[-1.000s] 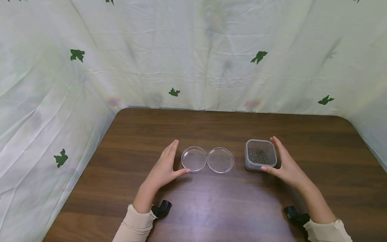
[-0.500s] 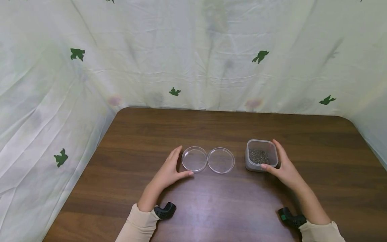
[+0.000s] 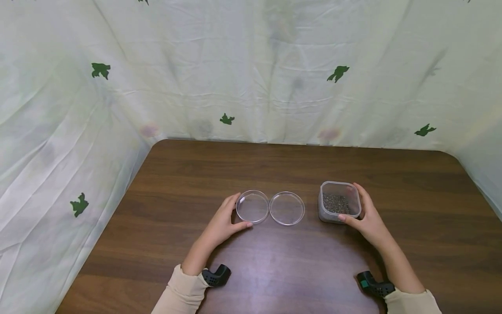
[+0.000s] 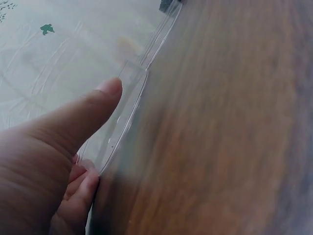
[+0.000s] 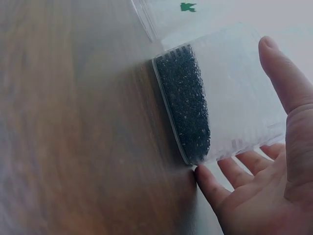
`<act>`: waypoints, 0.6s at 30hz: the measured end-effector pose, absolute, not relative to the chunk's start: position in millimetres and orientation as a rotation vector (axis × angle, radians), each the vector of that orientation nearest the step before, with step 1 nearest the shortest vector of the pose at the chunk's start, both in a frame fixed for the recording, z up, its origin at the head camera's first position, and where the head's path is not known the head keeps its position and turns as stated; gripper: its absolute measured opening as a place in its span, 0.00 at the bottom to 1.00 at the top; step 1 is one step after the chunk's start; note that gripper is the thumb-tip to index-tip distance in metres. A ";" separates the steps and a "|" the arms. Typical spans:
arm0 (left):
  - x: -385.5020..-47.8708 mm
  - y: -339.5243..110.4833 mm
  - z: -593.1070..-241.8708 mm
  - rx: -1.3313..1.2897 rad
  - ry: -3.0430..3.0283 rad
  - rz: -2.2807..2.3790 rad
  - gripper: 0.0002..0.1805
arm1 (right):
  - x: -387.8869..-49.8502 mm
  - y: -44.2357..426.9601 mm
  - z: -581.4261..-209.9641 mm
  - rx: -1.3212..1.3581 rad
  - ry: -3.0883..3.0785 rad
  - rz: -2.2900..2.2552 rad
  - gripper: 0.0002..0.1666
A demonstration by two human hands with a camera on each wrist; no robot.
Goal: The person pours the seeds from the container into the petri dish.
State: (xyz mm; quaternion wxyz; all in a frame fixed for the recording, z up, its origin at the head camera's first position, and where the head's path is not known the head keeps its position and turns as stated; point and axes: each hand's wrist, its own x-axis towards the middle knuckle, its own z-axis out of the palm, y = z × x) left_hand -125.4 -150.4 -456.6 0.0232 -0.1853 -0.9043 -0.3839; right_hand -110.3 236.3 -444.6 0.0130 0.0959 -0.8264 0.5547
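Nearest us we've got two cream sleeves (image 3: pixel 182 290) coming in at the bottom, w/ a black wrist cam (image 3: pixel 217 276) on the inner side of each arm; the R one shows a small green patch. Past them are the person's hands, well apart from each other.

The L hand (image 3: pixel 221 224) is curved round the L dish (image 3: pixel 252 207) – thumb at the near side of the rim, fingertips at the L side. In the L wrist view we see the thumb in front of the dish's clear wall & a couple of fingertips bent in at its lower edge. The R dish (image 3: pixel 287 208), also clear & round, sits btwn that one & the box, its rim touching the L dish's.

The R hand (image 3: pixel 370 220) grips the R side of the box (image 5: pixel 239 90): thumb at the near rim, fingers along the R wall. We make out a bit of finger thru the clear plastic. The box stands upright, open-topped, w/ rounded corners, & a layer of dark grains (image 5: pixel 183 103) covers its floor. It's near the R dish, w/ a gap btwn.

Dishes & box all rest on the brown wood-grain table (image 3: pixel 274 270). Behind its far edge we see a pale, creased curtain (image 3: pixel 176 100) w/ scattered green bird shapes (image 3: pixel 338 73) & faint pinkish smudges.
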 end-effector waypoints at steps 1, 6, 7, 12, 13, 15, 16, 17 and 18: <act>-125.3 -150.4 -456.7 -0.575 -2.799 -1.182 0.49 | -110.3 236.1 -444.8 0.305 -2.564 1.730 0.55; -124.9 -150.1 -456.6 -0.575 -2.794 -1.182 0.48 | -110.0 235.9 -445.9 0.320 -2.524 1.730 0.54; -124.8 -150.1 -456.7 -0.574 -2.793 -1.184 0.47 | -109.8 236.0 -446.1 0.317 -2.522 1.728 0.54; -124.8 -150.2 -458.1 -0.578 -2.789 -1.189 0.47 | -109.4 235.9 -446.2 0.299 -2.503 1.753 0.54; -124.9 -150.4 -458.6 -0.579 -2.788 -1.190 0.47 | -109.3 235.7 -446.0 0.293 -2.501 1.755 0.54; -125.1 -150.6 -459.4 -0.580 -2.785 -1.192 0.47 | -109.2 235.1 -445.8 0.285 -2.496 1.756 0.55; -125.3 -150.9 -459.9 -0.579 -2.784 -1.192 0.47 | -109.3 234.6 -445.6 0.284 -2.491 1.757 0.55; -125.5 -151.0 -460.3 -0.579 -2.783 -1.193 0.47 | -109.2 234.3 -445.4 0.283 -2.489 1.754 0.55; -125.6 -151.1 -460.4 -0.579 -2.780 -1.195 0.47 | -109.2 233.9 -445.4 0.283 -2.486 1.751 0.55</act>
